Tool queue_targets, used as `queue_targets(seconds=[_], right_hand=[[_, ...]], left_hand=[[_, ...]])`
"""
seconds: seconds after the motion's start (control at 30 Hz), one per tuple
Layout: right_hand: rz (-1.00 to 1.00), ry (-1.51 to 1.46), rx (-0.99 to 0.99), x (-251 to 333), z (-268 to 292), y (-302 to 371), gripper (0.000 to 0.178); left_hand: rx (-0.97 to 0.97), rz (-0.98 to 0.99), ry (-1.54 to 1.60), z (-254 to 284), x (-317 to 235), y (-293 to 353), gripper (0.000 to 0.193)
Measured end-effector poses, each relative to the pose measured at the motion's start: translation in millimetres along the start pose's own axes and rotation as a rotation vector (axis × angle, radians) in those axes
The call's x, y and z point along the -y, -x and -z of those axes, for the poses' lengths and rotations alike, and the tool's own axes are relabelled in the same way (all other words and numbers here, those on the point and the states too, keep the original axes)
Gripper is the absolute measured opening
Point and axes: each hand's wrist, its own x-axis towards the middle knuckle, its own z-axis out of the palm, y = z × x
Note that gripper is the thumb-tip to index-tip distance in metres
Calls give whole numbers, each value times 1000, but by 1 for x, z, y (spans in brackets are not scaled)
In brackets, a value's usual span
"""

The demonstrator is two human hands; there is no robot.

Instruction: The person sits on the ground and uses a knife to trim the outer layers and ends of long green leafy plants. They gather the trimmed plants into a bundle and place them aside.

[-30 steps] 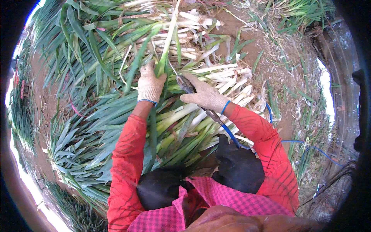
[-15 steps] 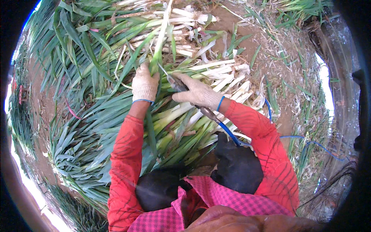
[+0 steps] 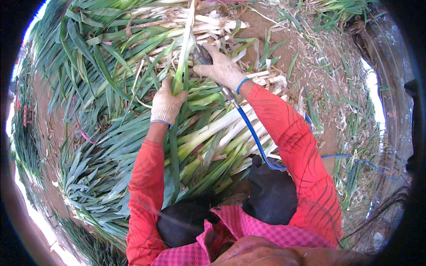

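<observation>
My left hand (image 3: pixel 167 102), in a pale knit glove, is closed around a long green onion (image 3: pixel 183 51) at its green part. The pale stem points away from me, past the top edge of the view. My right hand (image 3: pixel 223 70), gloved too, grips an air blow gun (image 3: pixel 203 55) just right of that stem. Its thin nozzle points away alongside the stem. A blue hose (image 3: pixel 251 131) runs from the gun back under my right forearm. Below both hands lies a thick heap of green onions (image 3: pixel 208 133), white ends to the right, leaves to the left.
Another heap of green onions (image 3: pixel 104 57) lies at the far left. Brown soil (image 3: pixel 262 31) with scattered peelings (image 3: pixel 328 88) spreads to the right. The thin blue hose line (image 3: pixel 368 163) trails off right. Dark-covered knees (image 3: pixel 270 190) are close below my arms.
My right hand has moved away from me and slightly left with the air gun, up along the stem. More of the blue hose shows. My left hand still holds the green onion.
</observation>
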Motion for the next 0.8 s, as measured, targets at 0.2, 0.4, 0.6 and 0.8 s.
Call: queue_targets(seconds=[0.2,0.4,0.6,0.8], right_hand=[[-35,5,-83,-6,17,-59,87],[9,107,-174,-4,30,-86,87],[98,51,-90,12,34,-75,85],[69,37,-27,-2,35,-71,90]], left_hand=[[52,35,51,11,-1,13,72],[77,68,122,16,0,32,73],[173,92,332,19,21,28,73],[248,142,461,25,30,28,73]])
